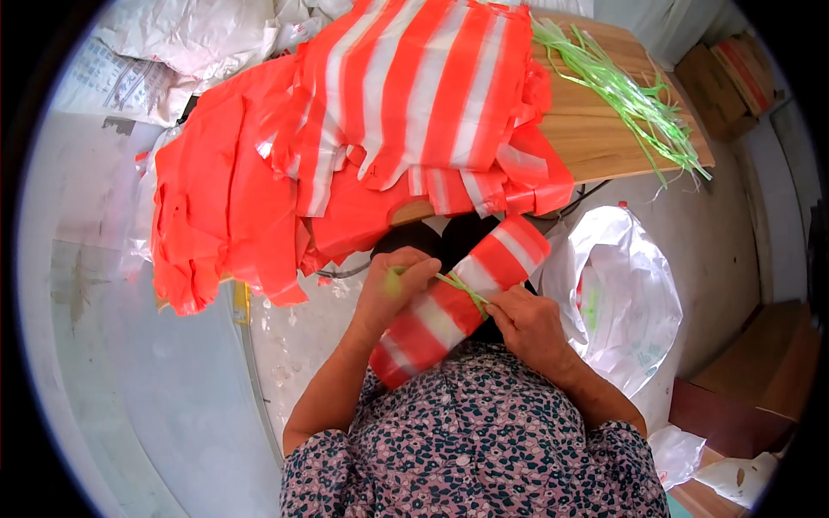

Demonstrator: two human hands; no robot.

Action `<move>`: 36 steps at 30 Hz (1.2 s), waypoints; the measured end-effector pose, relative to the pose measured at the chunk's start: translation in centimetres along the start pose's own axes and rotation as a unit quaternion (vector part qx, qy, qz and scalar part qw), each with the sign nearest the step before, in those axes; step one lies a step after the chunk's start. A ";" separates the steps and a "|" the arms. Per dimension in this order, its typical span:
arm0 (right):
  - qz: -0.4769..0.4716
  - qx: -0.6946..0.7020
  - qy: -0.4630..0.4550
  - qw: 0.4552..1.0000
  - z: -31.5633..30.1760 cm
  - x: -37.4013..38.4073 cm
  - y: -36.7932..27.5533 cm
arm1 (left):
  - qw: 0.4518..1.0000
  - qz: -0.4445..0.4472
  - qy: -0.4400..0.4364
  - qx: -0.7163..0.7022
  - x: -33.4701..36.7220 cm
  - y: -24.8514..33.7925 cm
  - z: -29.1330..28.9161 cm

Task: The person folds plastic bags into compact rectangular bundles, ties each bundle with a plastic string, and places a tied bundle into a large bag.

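A rolled bundle of red-and-white striped plastic bags lies slantwise above my lap. Around its middle runs a green plastic strip. My left hand is closed on one part of the strip, at the left of the bundle, with a blurred green bit showing by the fingers. My right hand pinches the strip at the bundle's right side, thumb and fingers against the plastic. Whether the strip is knotted, I cannot tell.
Ahead, flat striped bags lie over red bags on a wooden table. Loose green strips spread at its right. An open white sack stands to my right, near cardboard boxes. White sacks are piled far left.
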State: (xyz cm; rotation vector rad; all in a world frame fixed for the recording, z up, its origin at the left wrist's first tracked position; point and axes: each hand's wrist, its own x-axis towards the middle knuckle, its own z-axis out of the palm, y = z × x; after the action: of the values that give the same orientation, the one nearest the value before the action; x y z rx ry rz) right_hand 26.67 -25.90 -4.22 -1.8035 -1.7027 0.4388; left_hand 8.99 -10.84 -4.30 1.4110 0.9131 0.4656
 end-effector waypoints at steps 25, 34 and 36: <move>-0.135 0.095 0.009 0.986 -0.5 4.4 0.3 | 0.977 0.161 -0.082 0.114 -0.6 -1.3 2.7; -0.067 0.073 0.066 0.993 0.1 1.9 -1.7 | 0.989 -0.050 -0.136 -0.008 -0.5 1.2 1.9; -0.046 0.105 0.060 0.992 0.6 1.9 -1.2 | 0.991 -0.041 -0.131 -0.008 -0.5 1.1 2.0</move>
State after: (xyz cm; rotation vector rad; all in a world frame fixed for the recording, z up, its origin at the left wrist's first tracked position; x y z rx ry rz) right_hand 25.60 -23.96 -3.58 -1.5631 -1.5865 0.4426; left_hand 10.48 -12.32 -3.31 1.3764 0.7493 0.2193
